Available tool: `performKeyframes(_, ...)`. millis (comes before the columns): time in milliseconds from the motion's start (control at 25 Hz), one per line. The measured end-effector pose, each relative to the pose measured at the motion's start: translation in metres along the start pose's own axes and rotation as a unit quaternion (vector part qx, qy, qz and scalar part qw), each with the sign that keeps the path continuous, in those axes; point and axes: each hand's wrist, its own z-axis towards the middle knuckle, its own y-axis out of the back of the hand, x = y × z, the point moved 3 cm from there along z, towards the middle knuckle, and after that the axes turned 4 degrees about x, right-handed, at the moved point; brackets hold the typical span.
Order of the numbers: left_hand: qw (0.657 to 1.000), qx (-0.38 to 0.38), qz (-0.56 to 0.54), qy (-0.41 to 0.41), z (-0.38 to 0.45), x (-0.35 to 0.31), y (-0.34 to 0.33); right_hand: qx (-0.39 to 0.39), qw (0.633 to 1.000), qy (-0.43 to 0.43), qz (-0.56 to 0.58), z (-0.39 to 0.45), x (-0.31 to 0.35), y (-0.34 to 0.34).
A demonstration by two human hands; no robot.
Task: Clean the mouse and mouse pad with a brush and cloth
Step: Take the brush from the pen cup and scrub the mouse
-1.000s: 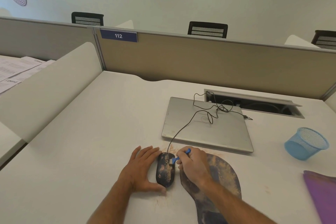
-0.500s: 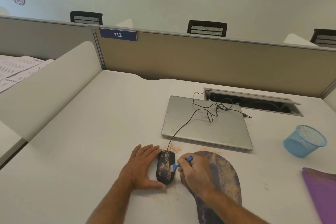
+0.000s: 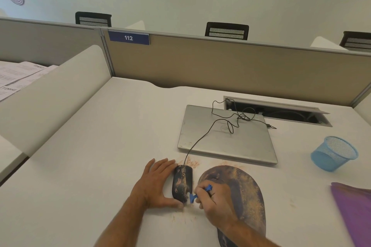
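A black wired mouse point(image 3: 182, 183), speckled with orange dust, lies on the white desk. My left hand point(image 3: 155, 184) grips its left side and near end, holding it in place. In my right hand point(image 3: 213, 204) is a small blue brush point(image 3: 193, 196), its head touching the mouse's near right edge. The dark oval mouse pad point(image 3: 244, 192), streaked with orange dust, lies just right of the mouse, partly under my right hand and forearm. A purple cloth point(image 3: 355, 212) lies at the right edge of the view.
A closed silver laptop point(image 3: 226, 136) sits behind the mouse with the mouse cable point(image 3: 224, 124) looped over it. A blue mesh cup point(image 3: 334, 153) stands at the right. An open cable hatch point(image 3: 281, 111) lies by the partition. Orange dust marks the desk point(image 3: 90, 156) around the mouse.
My right hand has drawn the brush from the mouse's far end toward its near right end. The left hand has stayed on the mouse.
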Motion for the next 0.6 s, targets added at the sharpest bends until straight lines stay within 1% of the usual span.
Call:
performKeyframes(80, 1.0, -0.001, 0.002, 0.0, 0.0, 0.0, 0.0, 0.011, 1.0, -0.003, -0.007, -0.003, 0.001, -0.002)
performKeyframes(200, 1.0, -0.005, -0.003, 0.0, 0.001, 0.0, 0.0, -0.017, 1.0, -0.008, 0.009, -0.004, -0.003, 0.002)
performKeyframes(360, 1.0, 0.0, 0.001, 0.003, 0.0, 0.0, -0.001, 0.048, 0.998, -0.031, -0.026, -0.007, -0.006, -0.002)
performKeyframes(440, 1.0, 0.003, 0.0, 0.005, 0.0, 0.001, -0.001, 0.025, 0.999, -0.03, 0.012, -0.002, -0.005, 0.004)
performKeyframes(520, 1.0, 0.004, -0.005, 0.007, 0.001, 0.001, -0.002, -0.031, 0.998, -0.025, 0.045, 0.015, -0.002, 0.014)
performKeyframes(600, 1.0, 0.004, -0.005, 0.007, 0.001, 0.002, -0.003, -0.08, 0.995, -0.052, 0.025, 0.037, 0.003, 0.022)
